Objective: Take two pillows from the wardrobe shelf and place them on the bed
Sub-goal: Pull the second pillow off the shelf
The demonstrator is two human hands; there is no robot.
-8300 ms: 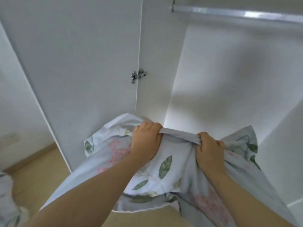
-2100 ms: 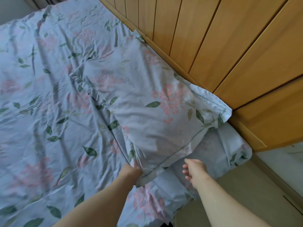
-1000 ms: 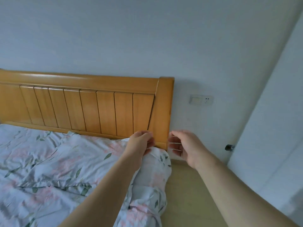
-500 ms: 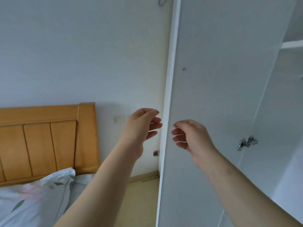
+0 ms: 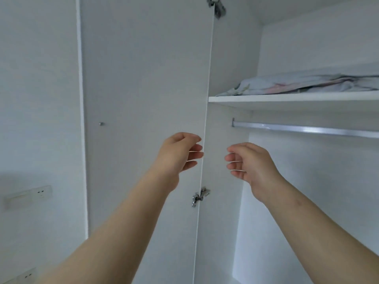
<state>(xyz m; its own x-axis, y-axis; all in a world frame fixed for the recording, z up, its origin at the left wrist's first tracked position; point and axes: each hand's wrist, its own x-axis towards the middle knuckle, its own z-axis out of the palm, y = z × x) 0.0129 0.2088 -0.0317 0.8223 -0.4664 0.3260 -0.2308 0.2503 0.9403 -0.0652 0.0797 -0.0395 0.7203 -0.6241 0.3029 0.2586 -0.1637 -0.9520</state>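
Note:
A pillow (image 5: 297,85) in a pale blue floral cover lies flat on the white wardrobe shelf (image 5: 287,98) at the upper right. My left hand (image 5: 178,156) is raised in front of the open wardrobe door, fingers loosely curled and holding nothing. My right hand (image 5: 248,162) hangs beside it in front of the wardrobe's inside, also empty with fingers apart. Both hands are well below the shelf and to the left of the pillow. The bed is out of view.
The white wardrobe door (image 5: 143,99) stands open on the left, with hinges (image 5: 200,196) along its edge. A metal hanging rail (image 5: 307,129) runs under the shelf. Wall sockets (image 5: 42,192) sit on the wall at the far left.
The view has swung right and up from the bed and headboard to the open wardrobe. The shelf with the pillow has come into sight. Both hands stay empty and raised.

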